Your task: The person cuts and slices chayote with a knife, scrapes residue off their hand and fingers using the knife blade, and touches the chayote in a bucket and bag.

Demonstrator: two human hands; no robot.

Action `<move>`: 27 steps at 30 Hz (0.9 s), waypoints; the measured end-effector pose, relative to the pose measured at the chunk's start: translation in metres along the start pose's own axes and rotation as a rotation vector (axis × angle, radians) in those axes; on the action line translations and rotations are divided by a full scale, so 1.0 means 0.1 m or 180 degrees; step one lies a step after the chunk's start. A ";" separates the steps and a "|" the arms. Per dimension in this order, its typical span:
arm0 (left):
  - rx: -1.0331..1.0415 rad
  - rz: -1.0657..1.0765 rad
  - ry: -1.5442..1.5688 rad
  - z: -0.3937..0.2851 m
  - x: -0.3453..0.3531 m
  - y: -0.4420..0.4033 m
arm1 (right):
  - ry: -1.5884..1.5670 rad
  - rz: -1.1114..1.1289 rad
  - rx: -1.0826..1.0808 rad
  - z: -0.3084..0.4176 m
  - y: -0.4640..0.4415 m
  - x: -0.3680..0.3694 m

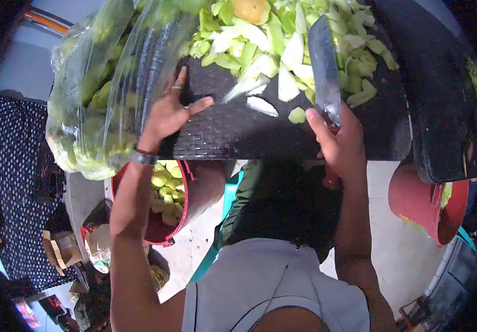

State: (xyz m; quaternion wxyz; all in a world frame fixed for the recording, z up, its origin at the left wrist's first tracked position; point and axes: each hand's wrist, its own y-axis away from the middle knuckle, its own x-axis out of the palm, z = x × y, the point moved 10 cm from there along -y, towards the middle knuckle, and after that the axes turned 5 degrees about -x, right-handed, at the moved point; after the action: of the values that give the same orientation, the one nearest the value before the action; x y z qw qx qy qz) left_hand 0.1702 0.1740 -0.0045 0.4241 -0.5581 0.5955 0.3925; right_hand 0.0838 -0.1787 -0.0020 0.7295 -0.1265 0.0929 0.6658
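Observation:
My right hand (pixel 342 141) is wrapped round the handle of a large knife (pixel 323 63), its blade pointing away from me over the dark table (pixel 210 133). My left hand (pixel 172 113) has its fingers apart at the table's left part, beside a clear plastic bag (pixel 92 119) full of green produce, and holds nothing. Pale green peels and slices (pixel 293 52) lie heaped at the far side of the table, around the blade. A round yellowish piece (pixel 251 10) rests on the heap. Closer to me are a white slice (pixel 262 106) and a small green piece (pixel 297 115).
Below the table at the left stands a red bucket (pixel 182 221) holding peeled pale green pieces. Another red bucket (pixel 415 196) is at the lower right. A black surface (pixel 443 110) adjoins the table at the right. An open cardboard box (pixel 64 250) is at the far left.

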 end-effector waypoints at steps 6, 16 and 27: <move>-0.0458 0.0724 0.0720 -0.19 0.12 -0.50 | 0.0060 0.0070 -0.0140 0.01 0.13 0.04; -0.0336 0.0422 -0.0754 0.15 0.08 -0.60 | 0.0272 -0.0019 -0.0350 0.00 0.08 0.02; 0.0677 0.0073 0.0983 0.39 0.11 -0.80 | -0.0014 0.0183 -0.0303 -0.01 0.06 0.05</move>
State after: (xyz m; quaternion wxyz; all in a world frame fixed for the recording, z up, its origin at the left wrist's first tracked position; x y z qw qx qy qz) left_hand 0.2521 0.2014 -0.0273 0.3799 -0.5569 0.6979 0.2419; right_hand 0.0787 -0.1738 -0.0048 0.7034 -0.1569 0.0631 0.6904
